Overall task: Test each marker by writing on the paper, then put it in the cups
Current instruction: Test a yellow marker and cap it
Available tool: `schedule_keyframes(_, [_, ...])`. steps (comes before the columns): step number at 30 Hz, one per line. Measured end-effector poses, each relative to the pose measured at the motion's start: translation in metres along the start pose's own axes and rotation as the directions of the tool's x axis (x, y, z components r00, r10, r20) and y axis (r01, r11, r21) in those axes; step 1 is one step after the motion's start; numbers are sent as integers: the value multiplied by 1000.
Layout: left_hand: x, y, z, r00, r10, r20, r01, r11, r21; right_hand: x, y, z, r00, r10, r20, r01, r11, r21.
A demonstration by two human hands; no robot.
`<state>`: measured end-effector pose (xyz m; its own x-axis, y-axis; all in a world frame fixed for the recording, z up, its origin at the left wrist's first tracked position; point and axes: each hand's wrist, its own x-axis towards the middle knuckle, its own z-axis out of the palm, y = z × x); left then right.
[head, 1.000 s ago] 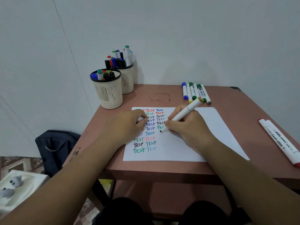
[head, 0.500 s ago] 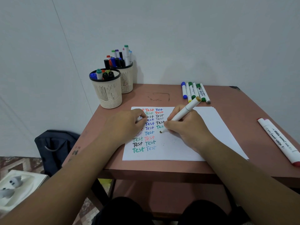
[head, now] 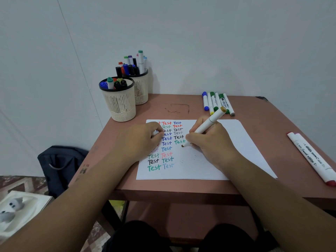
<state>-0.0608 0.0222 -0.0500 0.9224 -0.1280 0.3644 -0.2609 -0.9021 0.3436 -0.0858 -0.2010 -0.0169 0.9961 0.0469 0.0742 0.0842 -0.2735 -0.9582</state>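
Words [head: 157, 134] under left hand [head: 141, 140]

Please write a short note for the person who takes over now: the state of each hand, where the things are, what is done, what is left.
Right hand grips a white marker, brown tip down at the paper, just under the last green "Test".
Left hand rests on the paper's left part and pinches something small and white, perhaps the cap; I cannot tell.
Two cups stand at the table's back left, both holding markers.
Done: three columns of "Test" in several colours.
Left: write with this marker, put it in a cup; then the marker row at the back and the big red marker at the right.
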Motion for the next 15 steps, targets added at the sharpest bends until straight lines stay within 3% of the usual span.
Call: schedule_keyframes(15, [0, 1, 0, 1000, -2, 7, 2, 1000, -1, 4, 4, 0, 999, 1, -32, 0, 1000, 25])
